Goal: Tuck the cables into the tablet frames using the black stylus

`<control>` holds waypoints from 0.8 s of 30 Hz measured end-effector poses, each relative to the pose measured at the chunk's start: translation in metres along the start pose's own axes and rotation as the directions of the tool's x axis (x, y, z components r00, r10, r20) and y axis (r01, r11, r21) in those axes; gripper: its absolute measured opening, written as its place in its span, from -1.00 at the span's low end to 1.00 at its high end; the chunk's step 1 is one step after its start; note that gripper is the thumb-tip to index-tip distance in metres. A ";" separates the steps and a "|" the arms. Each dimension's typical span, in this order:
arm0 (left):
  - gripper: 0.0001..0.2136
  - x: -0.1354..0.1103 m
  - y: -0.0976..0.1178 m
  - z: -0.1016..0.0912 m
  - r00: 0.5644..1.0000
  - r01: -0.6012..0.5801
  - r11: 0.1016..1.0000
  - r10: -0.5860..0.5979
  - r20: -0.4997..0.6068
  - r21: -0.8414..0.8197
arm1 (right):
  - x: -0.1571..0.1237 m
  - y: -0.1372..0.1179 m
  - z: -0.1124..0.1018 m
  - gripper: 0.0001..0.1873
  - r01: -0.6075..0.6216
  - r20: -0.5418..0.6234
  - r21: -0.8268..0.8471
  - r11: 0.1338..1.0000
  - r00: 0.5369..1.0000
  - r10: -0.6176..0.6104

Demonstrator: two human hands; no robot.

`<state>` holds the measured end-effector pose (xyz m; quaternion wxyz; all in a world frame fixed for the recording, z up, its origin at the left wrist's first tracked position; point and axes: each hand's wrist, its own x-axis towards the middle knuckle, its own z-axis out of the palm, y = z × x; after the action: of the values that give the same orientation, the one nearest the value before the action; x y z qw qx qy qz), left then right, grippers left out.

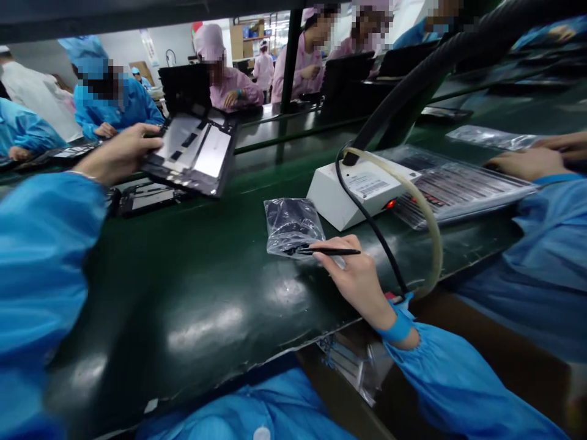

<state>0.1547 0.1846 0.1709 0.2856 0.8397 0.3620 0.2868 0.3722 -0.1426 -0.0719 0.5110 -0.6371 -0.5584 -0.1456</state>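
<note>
My left hand (120, 154) is raised over the far side of the green belt and grips the left edge of an opened tablet chassis (192, 153), tilted, its inner side facing me. My right hand (355, 275) rests on the belt near the front edge and pinches black tweezers (328, 251), whose tips point left into a small clear plastic bag (291, 225) of dark parts. A blue wrist strap (398, 327) circles my right wrist.
A white box (353, 192) with a red light stands right of the bag, with a black cable (369, 220) and a beige tube (424, 214). Another tablet part (147, 197) lies under my left hand. A co-worker's hands (527, 162) rest on a bagged tray (458, 186) at right. Several people sit across the belt.
</note>
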 end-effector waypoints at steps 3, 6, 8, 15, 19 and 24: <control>-0.54 -0.058 -0.005 -0.051 0.991 0.034 0.999 -0.038 0.132 0.035 | -0.001 0.004 0.001 -0.69 -0.011 0.022 0.003 1.000 1.000 0.011; -0.47 -0.115 -0.027 -0.066 0.949 0.138 0.981 -0.170 0.264 0.135 | -0.001 0.007 0.002 -0.72 0.001 0.037 -0.003 1.000 0.999 -0.001; -0.32 -0.147 -0.046 -0.059 0.882 0.178 0.960 -0.253 0.397 0.216 | -0.001 0.008 0.002 -0.73 0.009 0.040 -0.013 1.000 0.999 -0.008; -0.45 -0.202 -0.103 -0.012 0.760 0.146 0.975 -0.221 0.612 0.170 | -0.002 0.010 0.002 -0.71 0.005 0.054 -0.033 0.999 0.999 -0.004; -0.52 -0.199 -0.119 -0.004 0.739 0.034 0.986 -0.135 0.661 0.164 | -0.002 0.011 0.002 -0.72 -0.015 0.066 -0.028 0.999 0.998 0.017; -0.54 -0.206 -0.119 -0.005 0.739 -0.036 0.985 -0.089 0.668 0.171 | -0.003 0.013 0.003 -0.68 -0.050 0.075 -0.013 0.999 0.996 0.051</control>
<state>-0.0196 0.0958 0.0354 0.3273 0.9027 0.2698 -0.0724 0.3814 -0.1400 -0.0822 0.4893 -0.6590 -0.5603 -0.1116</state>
